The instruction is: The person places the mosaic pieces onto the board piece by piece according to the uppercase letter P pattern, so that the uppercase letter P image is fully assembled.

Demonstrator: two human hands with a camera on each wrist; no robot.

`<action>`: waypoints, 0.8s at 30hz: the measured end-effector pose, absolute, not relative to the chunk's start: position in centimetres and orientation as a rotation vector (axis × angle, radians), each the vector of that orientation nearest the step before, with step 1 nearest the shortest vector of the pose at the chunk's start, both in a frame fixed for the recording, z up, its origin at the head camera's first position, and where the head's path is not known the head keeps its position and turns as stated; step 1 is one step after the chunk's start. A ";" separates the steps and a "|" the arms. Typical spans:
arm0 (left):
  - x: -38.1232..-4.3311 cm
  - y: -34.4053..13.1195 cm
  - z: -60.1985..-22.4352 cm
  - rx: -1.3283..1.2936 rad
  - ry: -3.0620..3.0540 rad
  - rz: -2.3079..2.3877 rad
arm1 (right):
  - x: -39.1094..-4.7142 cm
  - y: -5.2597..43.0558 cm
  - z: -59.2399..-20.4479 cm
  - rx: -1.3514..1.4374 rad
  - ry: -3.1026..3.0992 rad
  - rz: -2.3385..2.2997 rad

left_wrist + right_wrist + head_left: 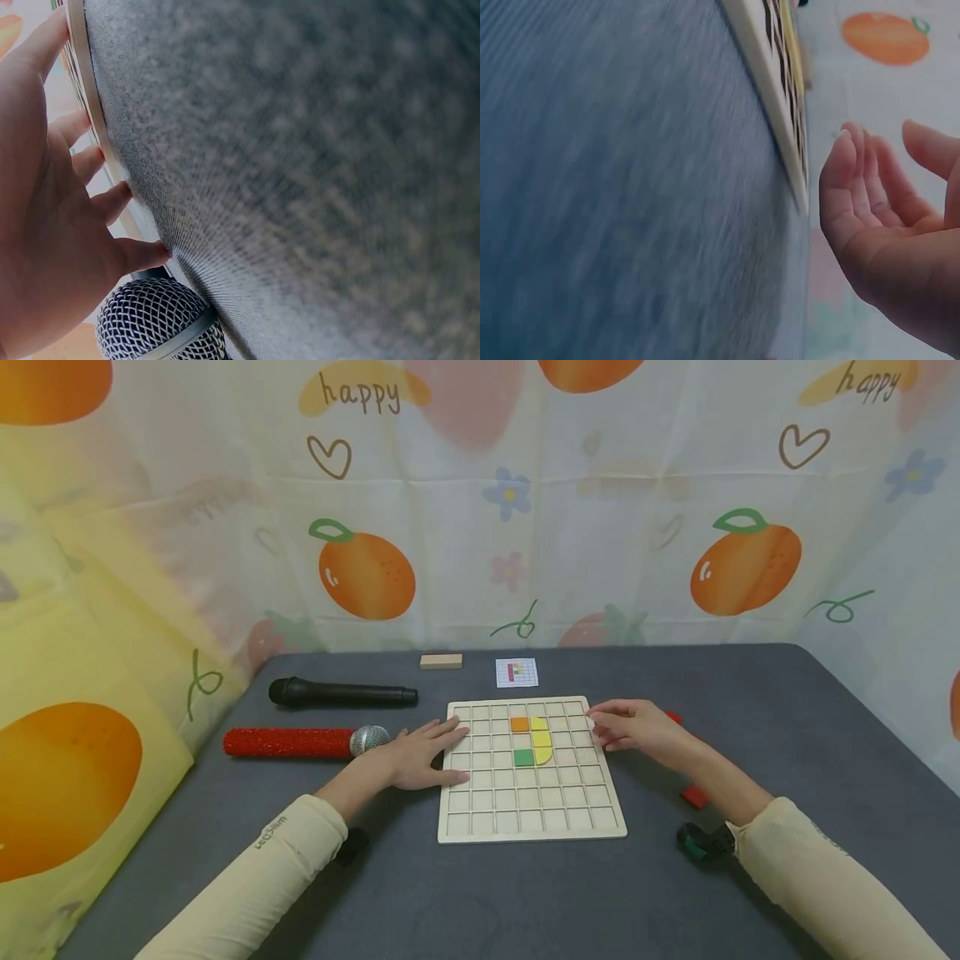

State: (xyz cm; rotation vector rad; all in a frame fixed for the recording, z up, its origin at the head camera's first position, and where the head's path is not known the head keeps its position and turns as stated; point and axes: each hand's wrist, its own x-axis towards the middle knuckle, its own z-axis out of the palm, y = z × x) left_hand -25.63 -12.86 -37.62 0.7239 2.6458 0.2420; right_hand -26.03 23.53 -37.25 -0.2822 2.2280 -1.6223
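A pale wooden grid board (525, 823) lies flat on the table. Set in its cells are an orange square (520, 725), a green square (523, 757) and a column of yellow pieces (541, 739), the lowest with a rounded corner. My left hand (420, 756) rests with spread fingers on the board's left edge; the left wrist view shows its fingertips along the board's rim (91, 86). By the board's upper right edge hovers my right hand (637, 731). In the right wrist view its fingers (840, 165) are loosely bent, the thumb stands apart, and nothing shows between them.
Left of the board lie a red glittery microphone (288, 742) and a black microphone (341, 693). Behind it are a wooden block (441, 662) and a small printed pattern card (517, 672). Red pieces (695, 797) lie partly hidden around my right forearm. A printed cloth (562, 543) hangs behind the table.
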 end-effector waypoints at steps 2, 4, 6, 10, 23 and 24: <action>-25.6 -12.8 -37.6 0.722 2.645 0.243 | -25.9 24.3 -37.3 -0.267 2.227 -1.636; -25.6 -12.9 -37.6 0.721 2.642 0.240 | -25.8 25.0 -37.3 -0.259 2.222 -1.650; -25.6 -12.9 -37.6 0.721 2.638 0.238 | -25.7 25.6 -37.3 -0.256 2.211 -1.666; -25.6 -12.9 -37.6 0.723 2.639 0.231 | -25.6 26.7 -37.0 -0.233 2.190 -1.728; -25.6 -12.8 -37.6 0.717 2.638 0.225 | -26.4 28.8 -36.3 -0.007 2.156 -1.939; -25.6 -12.8 -37.6 0.716 2.639 0.225 | -26.5 28.9 -36.3 0.005 2.154 -1.942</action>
